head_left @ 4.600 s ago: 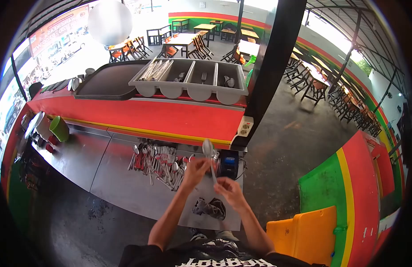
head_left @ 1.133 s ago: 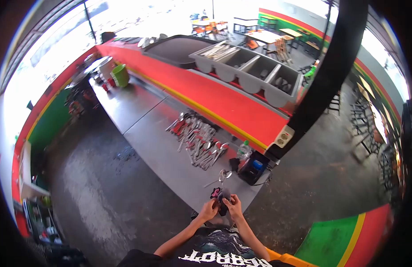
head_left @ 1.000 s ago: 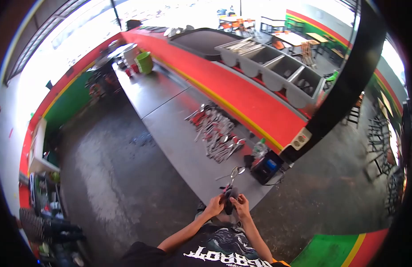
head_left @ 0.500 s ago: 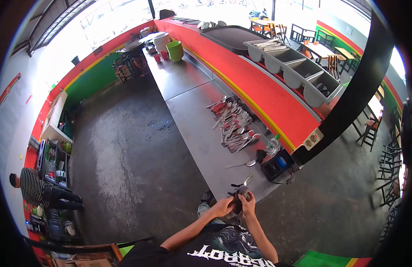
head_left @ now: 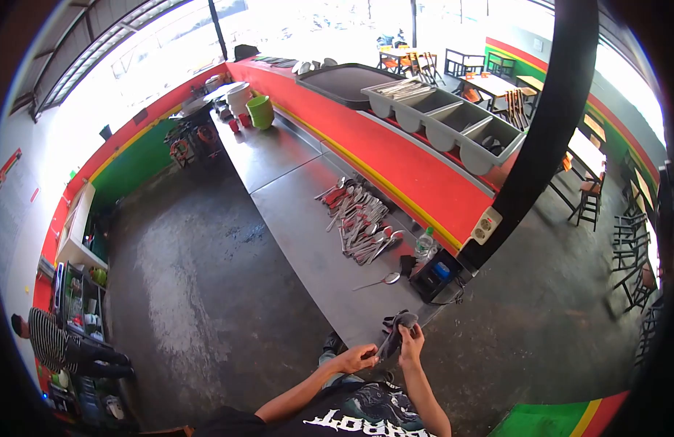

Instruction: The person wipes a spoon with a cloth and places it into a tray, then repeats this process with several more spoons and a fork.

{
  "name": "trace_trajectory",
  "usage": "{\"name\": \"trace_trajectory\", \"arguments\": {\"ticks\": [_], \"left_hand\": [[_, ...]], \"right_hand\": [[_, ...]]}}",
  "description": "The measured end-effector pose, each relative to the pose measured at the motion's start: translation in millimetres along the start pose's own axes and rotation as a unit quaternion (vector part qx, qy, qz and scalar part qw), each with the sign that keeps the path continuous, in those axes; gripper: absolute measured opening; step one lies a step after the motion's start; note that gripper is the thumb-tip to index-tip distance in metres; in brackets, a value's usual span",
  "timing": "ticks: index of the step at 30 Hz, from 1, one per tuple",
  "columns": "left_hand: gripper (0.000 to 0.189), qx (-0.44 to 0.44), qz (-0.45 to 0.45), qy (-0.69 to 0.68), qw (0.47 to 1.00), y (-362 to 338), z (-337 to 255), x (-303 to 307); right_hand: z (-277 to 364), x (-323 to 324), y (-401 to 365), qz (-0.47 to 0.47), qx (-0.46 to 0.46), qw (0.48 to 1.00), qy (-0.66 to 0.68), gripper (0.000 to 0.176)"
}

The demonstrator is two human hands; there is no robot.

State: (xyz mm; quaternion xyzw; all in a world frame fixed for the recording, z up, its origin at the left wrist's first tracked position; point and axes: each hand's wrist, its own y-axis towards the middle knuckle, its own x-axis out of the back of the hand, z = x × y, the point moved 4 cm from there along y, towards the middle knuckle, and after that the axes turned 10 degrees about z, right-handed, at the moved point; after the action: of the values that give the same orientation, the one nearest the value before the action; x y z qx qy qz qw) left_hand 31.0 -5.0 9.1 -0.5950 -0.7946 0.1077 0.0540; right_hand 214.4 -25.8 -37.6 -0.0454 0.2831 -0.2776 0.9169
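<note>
Near the counter's lower end, my right hand [head_left: 411, 344] grips a dark grey cloth [head_left: 404, 320], which is bunched up above the fingers. Just left of it, my left hand [head_left: 356, 358] is closed, with its fingertips by a thin piece of metal at the cloth's lower side; what it holds is too small to make out. Farther up the steel counter [head_left: 286, 218] lies a single spoon [head_left: 390, 278]. Beyond that is a spread pile of spoons and forks [head_left: 359, 222], some with red parts.
A black box [head_left: 433, 277] and a clear bottle [head_left: 425, 242] stand at the counter's right edge. Grey cutlery bins [head_left: 453, 120] and a dark tray [head_left: 348, 84] sit on the red ledge. Green bowls [head_left: 260, 111] are stacked far off. A person [head_left: 53, 341] stands at left.
The spoon head that stuck up from the cloth is no longer visible. My hands have moved apart, the left one lower and to the left. The whole view has shifted.
</note>
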Motion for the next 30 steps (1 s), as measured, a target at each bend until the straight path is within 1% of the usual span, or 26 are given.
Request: {"name": "trace_trajectory", "arguments": {"ticks": [1,2,5,7,8,11,14,17,19,21,22,25,26,28,30], "left_hand": [[0.018,0.010,0.011,-0.001,1.000,0.5,0.8,-1.7],[0.018,0.011,0.013,-0.002,1.000,1.4,0.9,-2.9],[0.019,0.013,0.018,-0.007,1.000,1.8,-4.2,-6.2],[0.020,0.008,0.019,-0.009,1.000,3.2,-8.0,-7.9],[0.020,0.012,0.005,-0.027,1.000,3.3,-9.1,-8.3],[0.018,0.013,-0.035,-0.065,0.997,5.5,-18.8,-8.8],[0.019,-0.007,-0.069,-0.078,0.995,9.0,-11.9,-6.2],[0.019,-0.020,-0.096,-0.118,0.988,8.0,-14.3,-8.7],[0.019,-0.017,-0.103,-0.168,0.980,7.8,-16.6,-9.9],[0.019,-0.003,-0.088,-0.188,0.978,9.2,-14.7,-8.8],[0.019,0.004,-0.080,-0.198,0.977,10.1,-13.2,-8.6],[0.021,0.000,-0.037,-0.259,0.965,14.1,-10.5,-12.5],[0.020,0.007,-0.025,-0.278,0.960,14.5,-11.0,-13.2],[0.020,0.021,-0.001,-0.313,0.949,14.6,-12.5,-13.9],[0.021,0.029,-0.018,-0.331,0.943,15.1,-8.4,-15.3]], "right_hand": [[3.9,2.9,0.8,-0.013,0.021,1.000,-0.008,0.039],[6.9,5.8,1.6,-0.016,0.028,0.999,-0.002,0.044],[23.6,2.2,-6.6,-0.033,0.043,0.998,-0.023,0.043],[22.9,7.5,-6.2,-0.056,0.047,0.996,-0.041,0.042],[22.7,9.7,-5.4,-0.067,0.049,0.995,-0.050,0.041],[19.4,21.1,2.1,-0.106,0.096,0.989,-0.045,0.034],[21.3,37.4,11.1,-0.148,0.095,0.984,-0.002,0.029],[23.6,46.8,16.5,-0.078,0.050,0.991,0.097,0.026],[32.8,32.7,6.8,0.016,-0.012,0.988,0.153,0.025],[37.3,6.9,-5.6,0.109,-0.082,0.968,0.211,0.026],[25.7,3.7,-4.1,0.131,-0.087,0.968,0.194,0.028],[32.9,-15.7,-27.6,0.242,-0.183,0.943,0.134,0.027],[28.2,-16.6,-30.2,0.214,-0.191,0.952,0.103,0.026],[20.0,-13.2,-29.3,0.223,-0.192,0.952,0.082,0.022],[18.2,-12.8,-28.8,0.219,-0.190,0.955,0.067,0.019]]}}
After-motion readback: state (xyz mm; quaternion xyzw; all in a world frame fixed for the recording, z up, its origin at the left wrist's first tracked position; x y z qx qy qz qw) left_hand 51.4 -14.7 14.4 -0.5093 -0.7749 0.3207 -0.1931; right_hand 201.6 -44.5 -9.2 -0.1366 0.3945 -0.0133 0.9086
